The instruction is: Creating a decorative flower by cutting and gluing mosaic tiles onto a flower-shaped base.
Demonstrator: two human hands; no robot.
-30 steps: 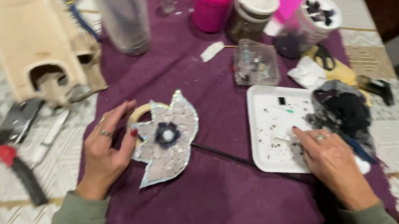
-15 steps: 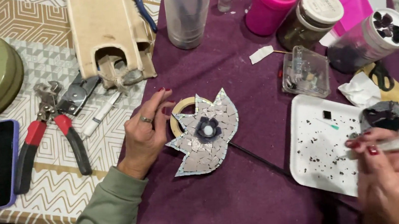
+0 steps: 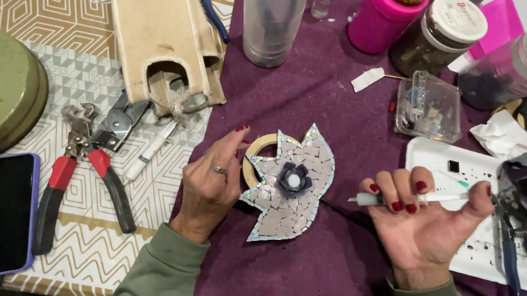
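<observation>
Silver leaf-shaped mosaic piece with dark flower centre (image 3: 292, 185): lies on purple cloth (image 3: 311, 101), long axis near-left to far-right. Left hand (image 3: 214, 181), fingers loosely curled, touches its left edge. Right hand (image 3: 422, 222), right of it, grips thin white stick tool (image 3: 412, 197).

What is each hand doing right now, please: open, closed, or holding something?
Left hand: open, fingers resting on the edge of the mosaic flower piece.
Right hand: closed, palm up, fingers holding a thin white tool.
</observation>
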